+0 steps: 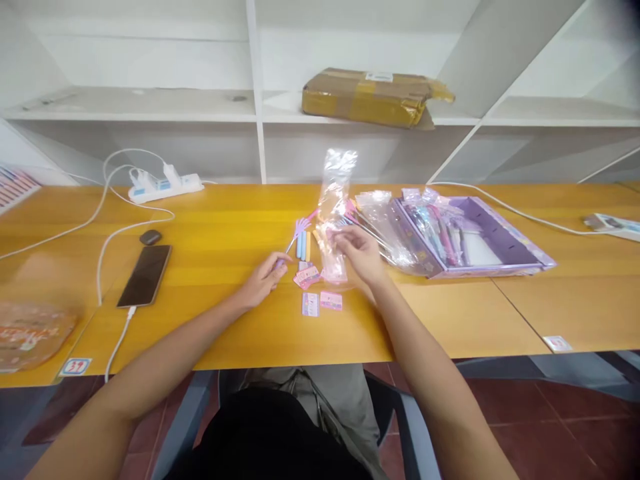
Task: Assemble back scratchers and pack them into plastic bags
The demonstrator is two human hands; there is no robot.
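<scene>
My left hand (267,277) is closed around the lower end of a slim stick with a purple hand-shaped top (301,226). In my right hand (357,248) is a long clear plastic bag (336,190), pinched between the fingers and standing up above the table. Between my hands lie blue and orange bars (303,246). Pink and purple cards (307,276) are piled just below them. Nearer the table edge lie a purple card (311,305) and a pink card (331,301). More sticks and clear bags (383,223) lie right of my right hand.
A purple box (500,270) with wrapped items stands to the right. At left are a phone (145,275) on a white cable, a small black case (151,237) and a power strip (167,187). A taped parcel (367,99) lies on the shelf behind.
</scene>
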